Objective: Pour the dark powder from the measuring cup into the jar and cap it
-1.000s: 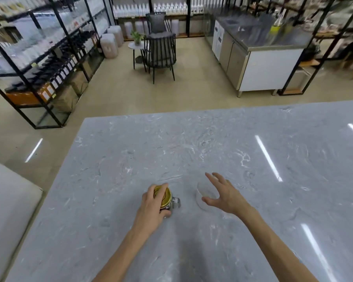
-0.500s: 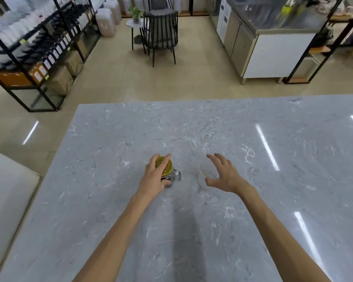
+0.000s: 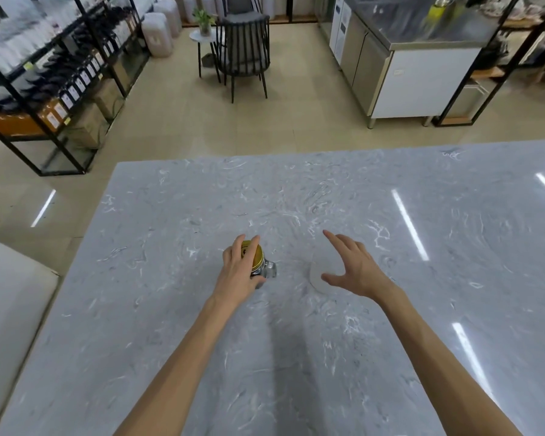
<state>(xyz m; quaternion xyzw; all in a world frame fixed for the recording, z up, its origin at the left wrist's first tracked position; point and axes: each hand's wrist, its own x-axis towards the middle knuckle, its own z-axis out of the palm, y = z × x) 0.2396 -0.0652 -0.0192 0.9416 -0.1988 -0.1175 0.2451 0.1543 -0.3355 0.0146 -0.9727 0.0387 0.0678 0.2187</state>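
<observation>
A small glass jar [image 3: 268, 269] with a gold lid [image 3: 255, 256] stands on the grey marble table [image 3: 296, 357], dark contents showing through the glass. My left hand [image 3: 238, 273] wraps it from the left, fingers over the lid. My right hand [image 3: 354, 267] hovers to the right with fingers spread, holding nothing. Under that hand lies a pale, translucent measuring cup [image 3: 318, 276], partly hidden by the thumb and palm.
The table's far edge runs across the middle of the view, its left edge slants down toward a white surface [image 3: 10, 313]. Beyond are black shelving racks [image 3: 54, 73], a black chair [image 3: 244, 48] and a steel counter [image 3: 416, 67].
The view has tilted down and nearer to the table. My left hand stays on the jar lid. My right hand stays spread above the cup, shifted slightly.
</observation>
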